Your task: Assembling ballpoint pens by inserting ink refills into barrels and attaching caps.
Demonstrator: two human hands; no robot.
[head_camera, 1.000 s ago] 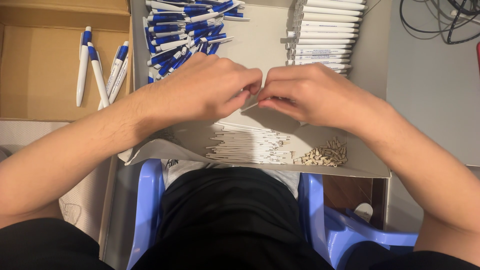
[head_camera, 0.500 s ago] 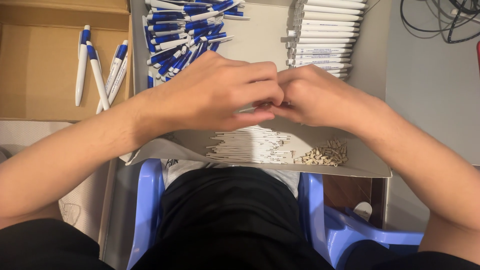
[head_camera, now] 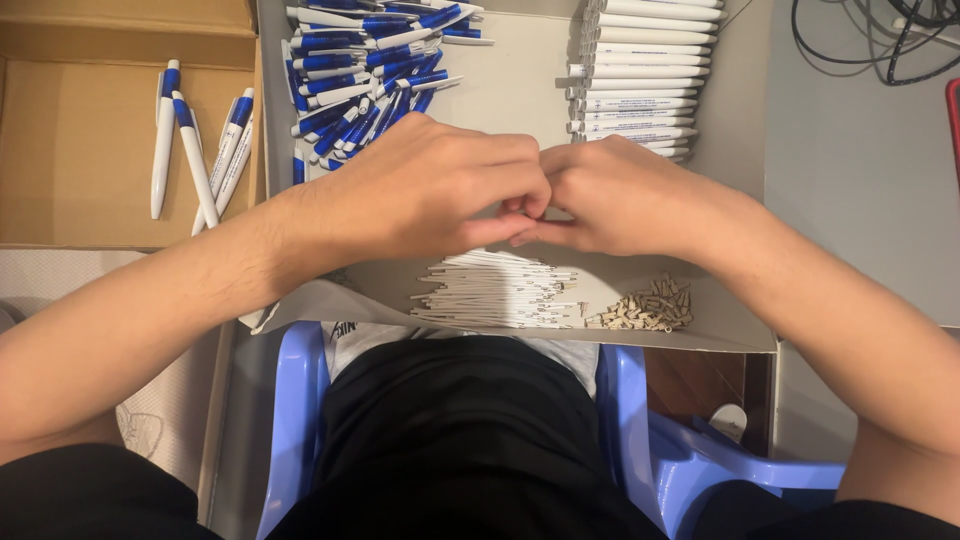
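Observation:
My left hand (head_camera: 430, 190) and my right hand (head_camera: 620, 195) meet fingertip to fingertip over a shallow grey tray (head_camera: 520, 90). Both are closed around a small pen part that the fingers hide. Behind my left hand lies a heap of blue-and-white pens (head_camera: 365, 70). A neat stack of white pen barrels (head_camera: 640, 80) sits behind my right hand. Just below the hands, near the tray's front edge, are a bundle of thin white refills (head_camera: 500, 290) and a little pile of small tan parts (head_camera: 645, 308).
An open cardboard box (head_camera: 80, 170) at the left holds several finished blue-and-white pens (head_camera: 195, 140). I sit on a blue plastic stool (head_camera: 300, 400). Black cables (head_camera: 870, 40) lie on the grey surface at the upper right.
My hands have closed tighter together. A thin white piece seen between the fingers a second ago is now covered by them.

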